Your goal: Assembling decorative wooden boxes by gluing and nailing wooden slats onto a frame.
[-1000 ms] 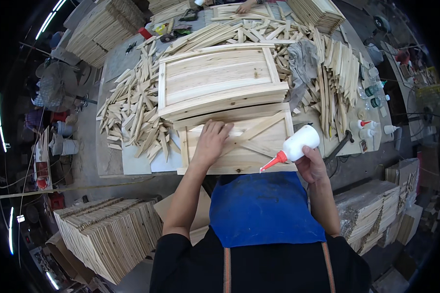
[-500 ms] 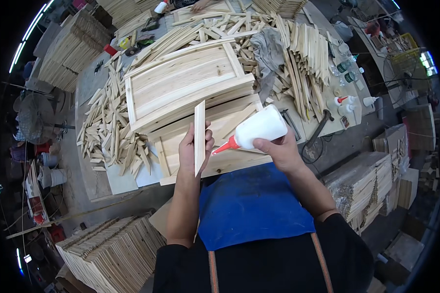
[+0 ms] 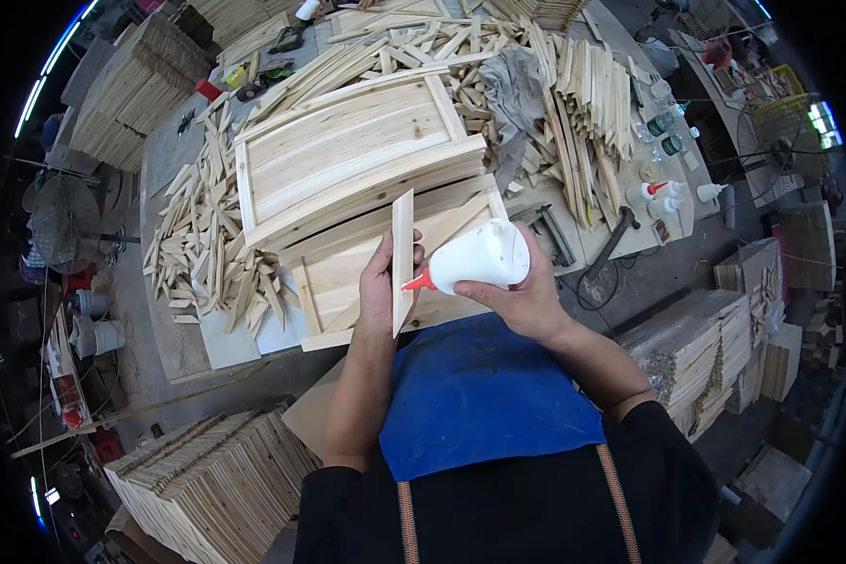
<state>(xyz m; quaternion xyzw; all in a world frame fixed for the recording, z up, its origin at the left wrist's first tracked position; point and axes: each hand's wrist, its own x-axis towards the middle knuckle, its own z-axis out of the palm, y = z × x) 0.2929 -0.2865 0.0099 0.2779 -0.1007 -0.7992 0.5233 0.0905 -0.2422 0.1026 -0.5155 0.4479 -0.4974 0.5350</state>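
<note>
My left hand (image 3: 379, 287) is closed around a short wooden strip (image 3: 402, 249) with slanted ends, held nearly upright. In my right hand (image 3: 528, 299) is a white glue bottle (image 3: 477, 258), tipped sideways to the left. Its red nozzle (image 3: 419, 281) meets the face of the strip near the strip's lower part. Behind my hands lies a framed wooden panel (image 3: 334, 258) with a diagonal piece across it, partly hidden by hands and bottle. A second framed panel (image 3: 348, 146) rests against its far side.
Loose wooden strips (image 3: 202, 235) heap up left of the panels, and more strips (image 3: 583, 94) lie right. A grey cloth (image 3: 512, 103), a hammer (image 3: 611, 246) and other glue bottles (image 3: 665, 190) sit at the right. Stacked boards (image 3: 211, 484) stand at lower left.
The bottle has moved left and down, bringing its nozzle onto the strip. My left hand and the strip have shifted slightly right.
</note>
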